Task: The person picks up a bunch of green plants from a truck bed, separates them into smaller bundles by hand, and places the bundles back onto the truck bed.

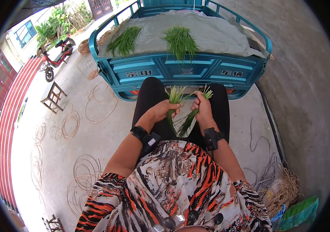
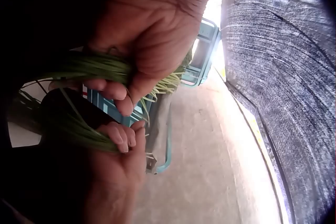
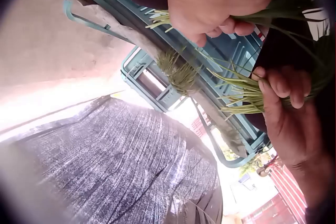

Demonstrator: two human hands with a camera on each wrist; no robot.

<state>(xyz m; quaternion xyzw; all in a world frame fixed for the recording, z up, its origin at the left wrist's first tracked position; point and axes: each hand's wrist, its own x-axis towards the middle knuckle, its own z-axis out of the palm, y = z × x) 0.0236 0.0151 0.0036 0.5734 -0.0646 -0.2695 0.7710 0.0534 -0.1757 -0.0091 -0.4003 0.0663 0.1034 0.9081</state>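
Observation:
My left hand point(image 1: 166, 111) grips a bunch of long green chives point(image 1: 175, 94), pale cut ends pointing up and away from me. A thinner bunch of chives point(image 1: 188, 123) is held in my right hand point(image 1: 203, 109), its dark leaf tips hanging down between the knees. The two hands are side by side over the lap, a small gap between them. In the right wrist view, the left thumb point(image 3: 270, 95) presses across the left bunch, whose pale ends point(image 3: 241, 95) fan out. Curled fingers point(image 2: 123, 136) of the right hand close round its stalks in the left wrist view.
Ahead stands a blue cargo tricycle point(image 1: 184, 71), its bed covered by a grey sheet point(image 1: 149, 36). Two chive piles point(image 1: 125, 40) point(image 1: 180, 40) lie on the sheet. Wire coils point(image 1: 83, 181) and a wooden stool point(image 1: 52, 96) are to the left; a straw-coloured bundle point(image 1: 284, 189) is at lower right.

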